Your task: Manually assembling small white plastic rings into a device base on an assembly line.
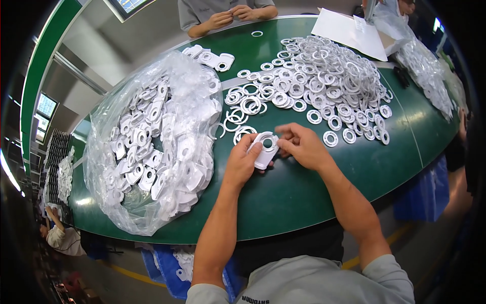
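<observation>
Over the near middle of the green table, my left hand (242,161) grips a white plastic plate with a round hole (263,157), its thumb on the front face. My right hand (304,146) is at the plate's right edge with bent fingers and the thumb against it; its fingertips are partly hidden. Loose white plastic rings (245,133) lie just beyond my hands. A large heap of similar rings (324,76) spreads to the far right. To the left, a big clear plastic bag (106,167) holds many white plates (148,178) like the one I hold.
Across the green table (304,197) sits a person whose hands (233,16) meet over the far edge. Several plates (223,62) lie beyond the bag. A white sheet of card (349,34) and another filled plastic bag (422,71) are at the far right. Blue bins (422,195) stand below.
</observation>
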`<state>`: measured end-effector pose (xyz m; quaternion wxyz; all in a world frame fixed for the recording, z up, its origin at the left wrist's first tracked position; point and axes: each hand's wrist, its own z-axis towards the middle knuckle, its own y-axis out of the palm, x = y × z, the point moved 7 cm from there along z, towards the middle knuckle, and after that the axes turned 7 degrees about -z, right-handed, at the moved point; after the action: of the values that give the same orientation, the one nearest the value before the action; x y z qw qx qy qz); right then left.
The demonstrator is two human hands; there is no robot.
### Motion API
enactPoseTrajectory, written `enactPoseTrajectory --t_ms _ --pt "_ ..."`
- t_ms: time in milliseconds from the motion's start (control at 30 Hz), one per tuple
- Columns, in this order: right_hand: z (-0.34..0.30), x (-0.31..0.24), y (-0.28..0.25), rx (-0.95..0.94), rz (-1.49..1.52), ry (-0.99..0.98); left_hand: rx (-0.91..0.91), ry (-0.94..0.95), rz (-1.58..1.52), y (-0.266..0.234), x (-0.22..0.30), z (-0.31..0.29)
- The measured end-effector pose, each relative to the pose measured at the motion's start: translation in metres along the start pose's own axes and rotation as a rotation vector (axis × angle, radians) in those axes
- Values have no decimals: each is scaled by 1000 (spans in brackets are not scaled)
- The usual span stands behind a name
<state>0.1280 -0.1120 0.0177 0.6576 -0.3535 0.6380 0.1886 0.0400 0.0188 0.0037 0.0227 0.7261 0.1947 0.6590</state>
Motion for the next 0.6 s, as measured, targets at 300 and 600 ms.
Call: enactPoseTrajectory --t_ms 300,600 --pt "-22 -43 21 156 -614 -485 172 139 -8 -18 0 -2" --pt "-16 -42 14 156 -360 -401 166 322 306 2 21 -18"
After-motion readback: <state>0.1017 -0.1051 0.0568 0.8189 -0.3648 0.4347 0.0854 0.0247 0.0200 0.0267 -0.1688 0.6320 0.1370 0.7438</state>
